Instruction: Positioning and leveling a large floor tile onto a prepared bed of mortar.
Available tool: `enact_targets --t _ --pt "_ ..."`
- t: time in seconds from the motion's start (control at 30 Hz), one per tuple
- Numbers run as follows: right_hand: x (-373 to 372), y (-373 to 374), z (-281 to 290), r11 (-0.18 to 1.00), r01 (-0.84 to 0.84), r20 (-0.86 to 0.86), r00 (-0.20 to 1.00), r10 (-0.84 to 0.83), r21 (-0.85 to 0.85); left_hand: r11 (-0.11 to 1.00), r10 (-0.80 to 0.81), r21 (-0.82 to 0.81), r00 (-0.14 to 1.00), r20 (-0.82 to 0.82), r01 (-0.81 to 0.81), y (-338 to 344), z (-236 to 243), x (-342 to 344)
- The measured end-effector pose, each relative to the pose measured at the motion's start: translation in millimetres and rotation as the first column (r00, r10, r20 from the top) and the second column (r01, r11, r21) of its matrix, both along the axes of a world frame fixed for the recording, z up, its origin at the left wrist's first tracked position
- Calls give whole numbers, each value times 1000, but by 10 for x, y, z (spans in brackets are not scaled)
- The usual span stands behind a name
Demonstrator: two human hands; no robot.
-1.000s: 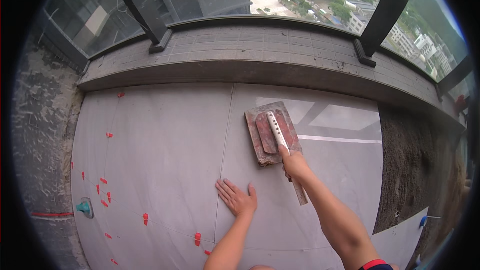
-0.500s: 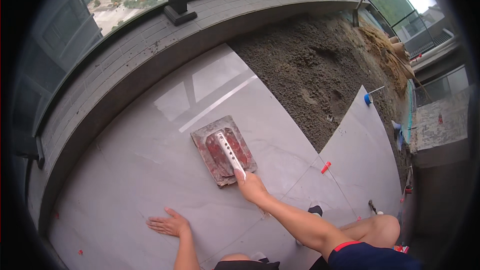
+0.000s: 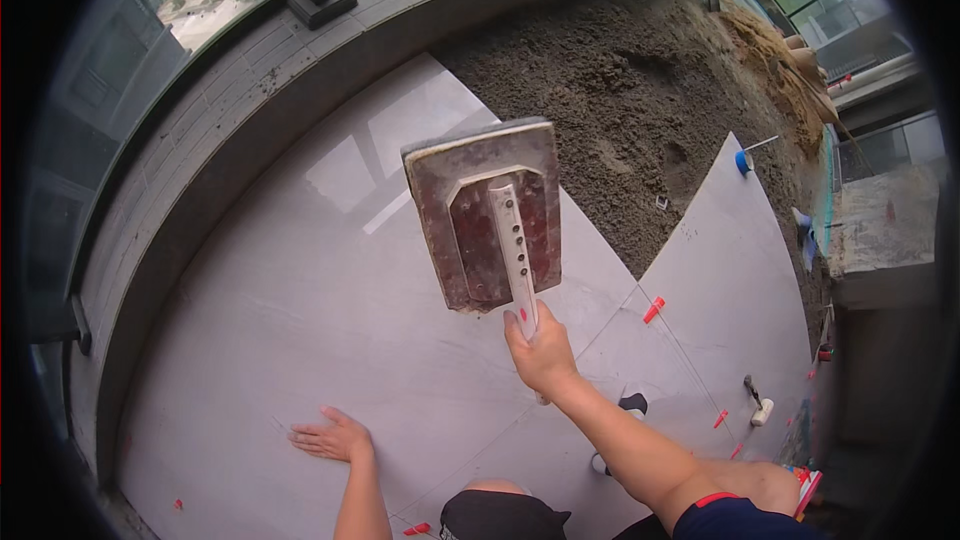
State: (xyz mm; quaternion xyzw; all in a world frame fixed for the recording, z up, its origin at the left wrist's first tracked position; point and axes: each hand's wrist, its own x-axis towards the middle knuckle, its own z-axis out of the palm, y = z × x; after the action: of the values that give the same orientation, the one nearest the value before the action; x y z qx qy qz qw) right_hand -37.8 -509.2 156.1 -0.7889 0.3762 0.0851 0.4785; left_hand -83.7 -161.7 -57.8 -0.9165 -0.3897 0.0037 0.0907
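Observation:
My right hand (image 3: 545, 352) is wrapped round the pale handle of a tile tamper (image 3: 448, 255), a worn rectangular block with a dark red back. The tamper is tilted up and appears lifted above a large glossy grey floor tile (image 3: 240, 340). Palm down on that tile, my left hand (image 3: 333, 436) lies flat with its fingers stretched out. A joint runs along the tile's right side, where another grey tile (image 3: 735, 270) adjoins.
Rough damp mortar (image 3: 600, 90) lies beyond the tiles. Red wedges, one of them (image 3: 654, 310) plain to see, sit along the joints. At right are a white-headed mallet (image 3: 763, 413) and a blue round object (image 3: 743, 162). A low curved wall (image 3: 190, 190) bounds the left.
My right hand has raised the tamper off the tile and moved it slightly right, tipping its back toward me. My left hand stays flat. The whole view has shifted a little.

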Motion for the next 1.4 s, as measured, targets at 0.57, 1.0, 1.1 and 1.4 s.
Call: enact_targets --t 0.57,1.0,1.1,1.4 --pt "10 89 -590 942 -268 -169 938 303 203 999 -48 -19 996 69 49 59 -66 -16" --pt "-365 -534 163 983 164 379 917 -120 -85 997 41 77 991 -126 -32 55 -30 106" --pt "-520 -358 -492 986 127 -5 992 -129 -107 994 53 100 983 -173 -36 39 -7 119" --pt "-717 -210 -864 988 -134 -194 970 147 75 999 -13 -47 999 31 14 71 -103 28"
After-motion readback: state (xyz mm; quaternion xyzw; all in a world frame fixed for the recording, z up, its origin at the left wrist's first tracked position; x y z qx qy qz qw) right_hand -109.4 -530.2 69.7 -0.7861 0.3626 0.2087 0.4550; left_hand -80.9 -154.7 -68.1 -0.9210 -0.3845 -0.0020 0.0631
